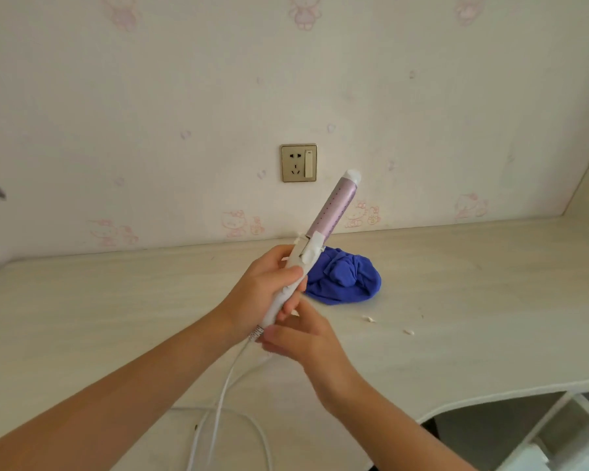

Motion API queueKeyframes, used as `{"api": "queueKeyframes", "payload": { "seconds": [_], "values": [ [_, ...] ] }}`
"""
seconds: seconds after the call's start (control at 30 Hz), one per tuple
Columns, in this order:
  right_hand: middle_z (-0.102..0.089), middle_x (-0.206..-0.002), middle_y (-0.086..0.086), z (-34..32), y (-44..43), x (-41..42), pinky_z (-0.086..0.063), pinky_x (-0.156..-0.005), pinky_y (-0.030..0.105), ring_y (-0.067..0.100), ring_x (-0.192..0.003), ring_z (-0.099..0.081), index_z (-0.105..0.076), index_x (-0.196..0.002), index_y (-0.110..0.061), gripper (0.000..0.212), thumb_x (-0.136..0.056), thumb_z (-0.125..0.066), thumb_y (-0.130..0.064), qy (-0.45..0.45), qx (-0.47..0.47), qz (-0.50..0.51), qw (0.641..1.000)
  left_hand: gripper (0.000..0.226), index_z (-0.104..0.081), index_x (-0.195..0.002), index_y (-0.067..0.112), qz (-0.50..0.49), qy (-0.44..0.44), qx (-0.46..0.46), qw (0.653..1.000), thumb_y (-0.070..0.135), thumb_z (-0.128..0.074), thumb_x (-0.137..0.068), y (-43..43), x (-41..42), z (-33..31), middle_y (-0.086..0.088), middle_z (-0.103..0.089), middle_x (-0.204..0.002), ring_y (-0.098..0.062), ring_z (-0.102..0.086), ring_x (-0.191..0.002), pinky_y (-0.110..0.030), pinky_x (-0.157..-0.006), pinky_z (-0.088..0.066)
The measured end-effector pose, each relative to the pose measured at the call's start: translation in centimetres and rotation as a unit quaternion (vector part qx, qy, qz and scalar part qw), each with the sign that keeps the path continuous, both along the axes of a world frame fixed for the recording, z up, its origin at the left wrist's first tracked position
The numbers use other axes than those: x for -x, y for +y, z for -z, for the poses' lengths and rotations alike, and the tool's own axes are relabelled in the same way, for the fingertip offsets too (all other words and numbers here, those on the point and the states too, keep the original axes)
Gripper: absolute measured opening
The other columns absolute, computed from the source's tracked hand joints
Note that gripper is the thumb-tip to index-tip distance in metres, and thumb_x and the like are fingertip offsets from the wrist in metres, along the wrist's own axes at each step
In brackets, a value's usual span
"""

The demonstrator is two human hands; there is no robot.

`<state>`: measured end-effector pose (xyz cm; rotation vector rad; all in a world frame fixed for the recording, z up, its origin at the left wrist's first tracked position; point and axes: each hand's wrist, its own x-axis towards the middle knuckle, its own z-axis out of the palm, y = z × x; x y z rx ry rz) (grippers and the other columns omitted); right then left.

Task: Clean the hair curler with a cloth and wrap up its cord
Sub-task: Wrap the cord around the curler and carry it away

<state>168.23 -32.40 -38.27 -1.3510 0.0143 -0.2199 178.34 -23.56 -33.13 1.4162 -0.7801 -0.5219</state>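
The hair curler (332,209) has a pale purple barrel and a white handle. It tilts up to the right above the desk. My left hand (262,290) grips its white handle. My right hand (296,338) sits just below, its fingers pinching the white cord (223,396) where it leaves the handle's end. The cord hangs down and loops on the desk near the front edge. A crumpled blue cloth (346,282) lies on the desk behind the curler, apart from both hands.
The pale wooden desk (456,317) runs along a wall with cartoon-print wallpaper. A wall socket (299,162) sits above the desk. Small white scraps (369,318) lie right of the cloth. The desk's curved front edge and a white drawer unit (558,433) are at lower right.
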Motion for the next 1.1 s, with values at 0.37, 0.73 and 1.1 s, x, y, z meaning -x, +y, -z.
{"api": "queueKeyframes", "payload": {
  "seconds": [0.37,0.73,1.1],
  "values": [
    [-0.044,-0.049,-0.011,-1.9,-0.3,-1.1,-0.036,-0.039,0.021,0.008,-0.037,-0.038,-0.073,-0.091,-0.015,0.017,-0.098,-0.06,-0.022,0.111,0.16,-0.225,0.955,0.046,-0.053,-0.138,0.053,-0.06,-0.171,-0.099,0.978,0.026,-0.06,-0.101,3.8,0.1,-1.2,0.002,-0.063,-0.094,-0.01,-0.048,-0.054,-0.025,-0.05,-0.044],
    [-0.046,-0.054,-0.007,-7.4,-7.0,-0.5,-0.032,-0.048,0.02,0.009,-0.05,-0.035,-0.072,-0.07,-0.027,0.022,-0.089,-0.075,-0.037,0.056,0.427,-0.099,0.897,0.031,-0.062,-0.118,0.048,-0.073,-0.23,-0.267,0.933,0.039,-0.052,-0.09,7.8,0.1,-0.2,0.008,-0.07,-0.084,-0.005,-0.05,-0.051,-0.023,-0.047,-0.04],
    [-0.066,-0.058,-0.014,-8.6,-11.3,-3.2,-0.04,-0.056,0.005,-0.003,-0.054,-0.057,-0.078,-0.069,-0.022,0.025,-0.089,-0.075,-0.008,-0.01,0.422,0.014,0.907,0.022,-0.065,-0.104,0.042,0.002,-0.288,-0.322,0.902,0.054,-0.053,-0.091,11.5,-0.3,-0.3,0.005,-0.062,-0.067,-0.013,-0.051,-0.049,-0.029,-0.048,-0.038]
  ]
}}
